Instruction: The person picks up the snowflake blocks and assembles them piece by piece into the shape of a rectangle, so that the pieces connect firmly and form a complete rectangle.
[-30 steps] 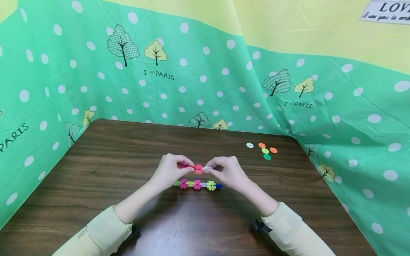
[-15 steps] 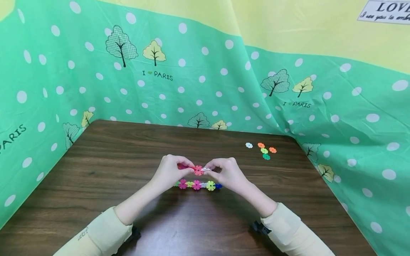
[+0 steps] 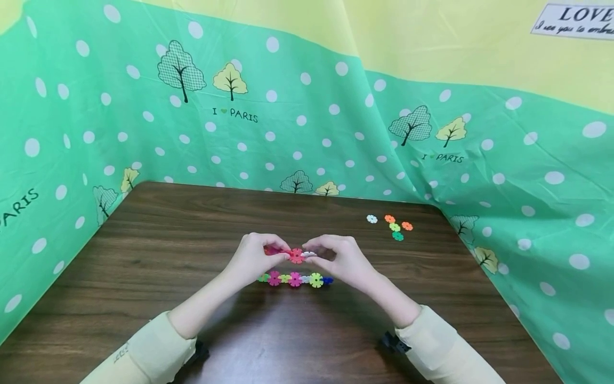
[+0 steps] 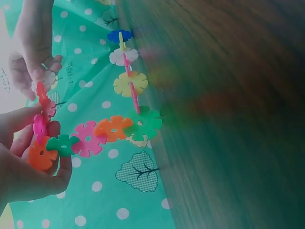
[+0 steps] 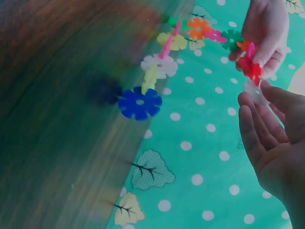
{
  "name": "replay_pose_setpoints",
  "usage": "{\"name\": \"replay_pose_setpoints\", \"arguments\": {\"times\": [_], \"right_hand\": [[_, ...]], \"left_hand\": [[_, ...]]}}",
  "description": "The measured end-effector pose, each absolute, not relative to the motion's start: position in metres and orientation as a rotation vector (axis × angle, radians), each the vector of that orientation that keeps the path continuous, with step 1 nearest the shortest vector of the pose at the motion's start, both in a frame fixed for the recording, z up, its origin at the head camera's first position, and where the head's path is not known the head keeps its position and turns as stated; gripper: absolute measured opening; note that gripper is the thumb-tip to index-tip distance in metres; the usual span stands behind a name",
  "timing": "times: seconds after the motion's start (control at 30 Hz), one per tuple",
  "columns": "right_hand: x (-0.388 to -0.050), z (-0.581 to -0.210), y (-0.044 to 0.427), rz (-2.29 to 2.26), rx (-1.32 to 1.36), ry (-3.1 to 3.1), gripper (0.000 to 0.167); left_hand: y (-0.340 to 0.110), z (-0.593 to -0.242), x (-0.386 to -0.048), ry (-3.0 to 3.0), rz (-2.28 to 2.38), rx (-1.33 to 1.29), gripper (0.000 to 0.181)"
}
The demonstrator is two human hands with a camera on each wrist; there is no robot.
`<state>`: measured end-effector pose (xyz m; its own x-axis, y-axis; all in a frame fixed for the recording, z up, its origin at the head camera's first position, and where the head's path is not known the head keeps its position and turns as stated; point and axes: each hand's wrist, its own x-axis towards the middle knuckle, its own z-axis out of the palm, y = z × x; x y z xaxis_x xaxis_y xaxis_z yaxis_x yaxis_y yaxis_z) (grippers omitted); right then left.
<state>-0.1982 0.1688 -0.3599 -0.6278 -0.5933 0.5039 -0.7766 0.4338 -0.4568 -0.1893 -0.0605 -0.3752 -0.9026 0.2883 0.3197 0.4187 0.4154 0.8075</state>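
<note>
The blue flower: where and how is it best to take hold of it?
Probably by its free outer rim, coming from the right and pinching across its two flat faces. The blue flower is a thin disc ending the chain; its yellow neighbour joins the opposite side.

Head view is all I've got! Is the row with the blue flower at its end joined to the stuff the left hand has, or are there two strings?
Observer: It looks like one bent chain: the left wrist view shows it curving round into the left hand.

Operator: After the green flower, that hand blocks me. What colour comes next?

Observer: Orange. In the left wrist view, an orange flower is joined right onto the green one.

Operator: My blue flower looks all squashed. Is it?

Observer: No, you're seeing it nearly edge-on. The right wrist view shows its round face, with a hole in the middle.
</note>
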Motion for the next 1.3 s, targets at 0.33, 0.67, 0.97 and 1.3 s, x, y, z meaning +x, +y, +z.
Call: {"name": "replay_pose_setpoints", "arguments": {"times": [0.33, 0.67, 0.97, 1.3], "right_hand": [[-0.202, -0.338, 0.192, 0.894, 1.211, -2.445, 0.032], [-0.216, -0.322, 0.231, 0.658, 1.064, -2.491, 0.053], [-0.237, -0.327, 0.275, 0.548, 0.924, -2.521, 0.063], [-0.264, -0.355, 0.323, 0.536, 0.765, -2.655, 0.068]], "left_hand": [[-0.062, -0.374, -0.189, -2.543, -1.511, -0.638, 0.008], [-0.067, -0.373, -0.189, -2.569, -1.499, -0.637, 0.009], [-0.071, -0.366, -0.187, -2.584, -1.509, -0.634, 0.01], [-0.072, -0.365, -0.187, -2.588, -1.517, -0.64, 0.009]]}}
